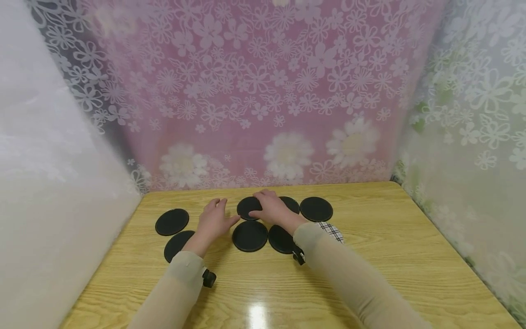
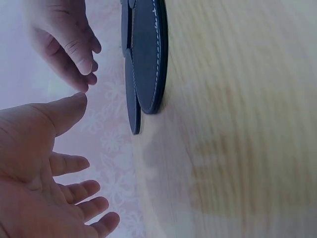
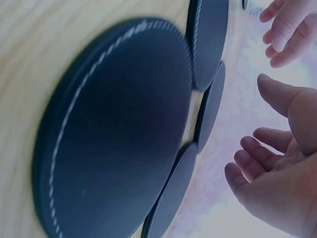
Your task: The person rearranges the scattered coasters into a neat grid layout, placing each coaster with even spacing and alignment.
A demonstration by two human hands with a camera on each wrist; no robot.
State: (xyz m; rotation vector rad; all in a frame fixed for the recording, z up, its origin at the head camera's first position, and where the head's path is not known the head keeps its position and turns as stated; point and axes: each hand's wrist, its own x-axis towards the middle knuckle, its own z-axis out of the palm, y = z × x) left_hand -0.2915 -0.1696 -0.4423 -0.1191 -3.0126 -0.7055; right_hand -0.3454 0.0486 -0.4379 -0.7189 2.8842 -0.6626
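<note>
Several round black coasters with white stitched rims lie flat on the table. My right hand (image 1: pixel 274 211) hovers over the back row, fingers spread and relaxed, partly covering a back coaster (image 1: pixel 245 206). The front coaster (image 1: pixel 249 236) lies just below it, and another front coaster (image 3: pixel 114 129) fills much of the right wrist view. My left hand (image 1: pixel 213 223) stands left of this group, thumb toward it, palm bare in the left wrist view. Both hands hold nothing. Part of a coaster (image 1: pixel 176 242) is hidden behind the left wrist.
Another black coaster (image 1: pixel 172 222) lies at the far left, and one more (image 1: pixel 316 209) ends the back row at the right. A white checked round piece (image 1: pixel 333 231) shows partly behind the right sleeve. Flowered sheeting (image 1: pixel 263 114) hangs behind the wooden table (image 1: pixel 411 256).
</note>
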